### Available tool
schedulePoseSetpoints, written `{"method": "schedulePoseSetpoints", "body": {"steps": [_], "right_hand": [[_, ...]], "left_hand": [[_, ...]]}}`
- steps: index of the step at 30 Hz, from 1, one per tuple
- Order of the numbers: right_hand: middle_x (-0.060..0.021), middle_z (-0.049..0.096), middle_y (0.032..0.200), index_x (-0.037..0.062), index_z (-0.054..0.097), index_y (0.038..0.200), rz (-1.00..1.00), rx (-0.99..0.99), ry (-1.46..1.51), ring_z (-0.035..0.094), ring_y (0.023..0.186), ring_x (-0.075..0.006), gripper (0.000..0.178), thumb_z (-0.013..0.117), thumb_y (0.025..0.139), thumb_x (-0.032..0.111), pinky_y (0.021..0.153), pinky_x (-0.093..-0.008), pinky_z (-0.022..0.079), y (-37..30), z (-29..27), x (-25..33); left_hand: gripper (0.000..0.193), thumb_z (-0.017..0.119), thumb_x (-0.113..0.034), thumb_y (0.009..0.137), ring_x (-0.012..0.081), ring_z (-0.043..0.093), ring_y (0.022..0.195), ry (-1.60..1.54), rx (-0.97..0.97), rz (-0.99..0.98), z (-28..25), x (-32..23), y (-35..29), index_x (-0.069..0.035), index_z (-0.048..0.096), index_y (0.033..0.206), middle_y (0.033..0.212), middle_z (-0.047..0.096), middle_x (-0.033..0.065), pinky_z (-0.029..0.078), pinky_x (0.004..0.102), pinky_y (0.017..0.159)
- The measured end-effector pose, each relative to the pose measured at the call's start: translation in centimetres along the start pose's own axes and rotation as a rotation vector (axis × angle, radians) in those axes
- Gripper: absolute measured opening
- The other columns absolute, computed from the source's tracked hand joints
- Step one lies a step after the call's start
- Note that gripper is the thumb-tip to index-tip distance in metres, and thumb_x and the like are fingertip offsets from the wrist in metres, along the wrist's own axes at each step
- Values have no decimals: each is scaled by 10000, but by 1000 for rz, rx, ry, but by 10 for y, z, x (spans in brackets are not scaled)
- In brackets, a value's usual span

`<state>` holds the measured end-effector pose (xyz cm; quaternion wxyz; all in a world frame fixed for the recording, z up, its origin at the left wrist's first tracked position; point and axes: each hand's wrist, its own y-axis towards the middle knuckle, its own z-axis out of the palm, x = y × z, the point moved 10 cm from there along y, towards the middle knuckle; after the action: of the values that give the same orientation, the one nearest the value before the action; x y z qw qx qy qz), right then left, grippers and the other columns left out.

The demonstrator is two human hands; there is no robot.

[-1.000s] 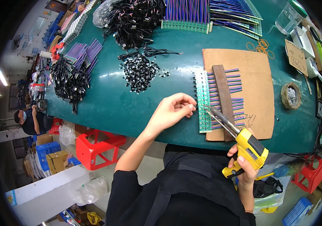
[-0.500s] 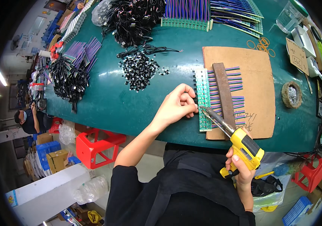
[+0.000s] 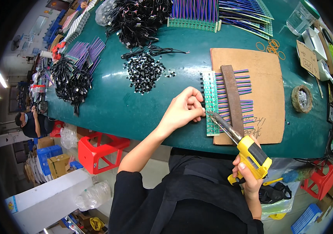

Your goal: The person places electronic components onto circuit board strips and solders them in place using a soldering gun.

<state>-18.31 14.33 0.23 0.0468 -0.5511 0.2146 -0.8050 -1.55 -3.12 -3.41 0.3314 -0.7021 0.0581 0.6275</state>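
My right hand (image 3: 248, 174) is wrapped round the grip of a yellow and black soldering gun (image 3: 253, 156), whose tip reaches a strip of green circuit boards (image 3: 211, 103). Along the strip's left edge sits a row of small black connectors (image 3: 202, 84). My left hand (image 3: 182, 109) is pinched closed against that edge, beside the tip; whatever is between its fingers is hidden. Striped ribbon wires (image 3: 243, 84) run right from the strip, under a rusty brown metal bar (image 3: 232, 97). Strip, wires and bar lie on a brown cardboard sheet (image 3: 267, 78), the strip overhanging its left side.
A pile of small black connectors (image 3: 144, 73) lies left of the cardboard, with black cables (image 3: 139, 19) behind it. More wired boards (image 3: 193, 23) are at the back. To the right are rubber bands (image 3: 271, 46), a round pot (image 3: 302, 98) and a clear jar (image 3: 301, 19). Another person (image 3: 34, 123) sits far left.
The soldering gun has shifted very slightly, its body a little to the left and its tip slightly off its earlier spot. My left hand stays at the strip's edge.
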Motion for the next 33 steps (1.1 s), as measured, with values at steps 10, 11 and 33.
{"method": "schedulePoseSetpoints", "body": {"steps": [10, 11, 33], "right_hand": [[-126, 609, 818, -52, 315, 1393, -30, -7, 94, 590, 650, -134, 654, 598, 805, -3, 562, -228, 511, -1, -1, 3], [-126, 609, 818, -52, 315, 1393, -21, -5, 91, 590, 650, -134, 654, 598, 805, -3, 562, -228, 511, -1, -1, 3], [-139, 555, 837, -26, 213, 1439, -145, -53, 97, 562, 732, -195, 746, 565, 786, 50, 524, -243, 493, -2, -10, 13]], "left_hand": [[225, 602, -6, 815, 83, 574, 600, 2, -4, 4, 0, 0, 0, -25, 461, 990, 722, 615, 47, 480, 212, 552], [224, 603, -6, 814, 81, 572, 598, 18, -9, 6, 0, 0, 0, -26, 462, 987, 720, 614, 46, 478, 211, 551], [125, 660, -88, 810, 193, 567, 679, 1057, -647, 563, -76, -77, -7, -35, 640, 921, 861, 562, 81, 476, 305, 628]]}}
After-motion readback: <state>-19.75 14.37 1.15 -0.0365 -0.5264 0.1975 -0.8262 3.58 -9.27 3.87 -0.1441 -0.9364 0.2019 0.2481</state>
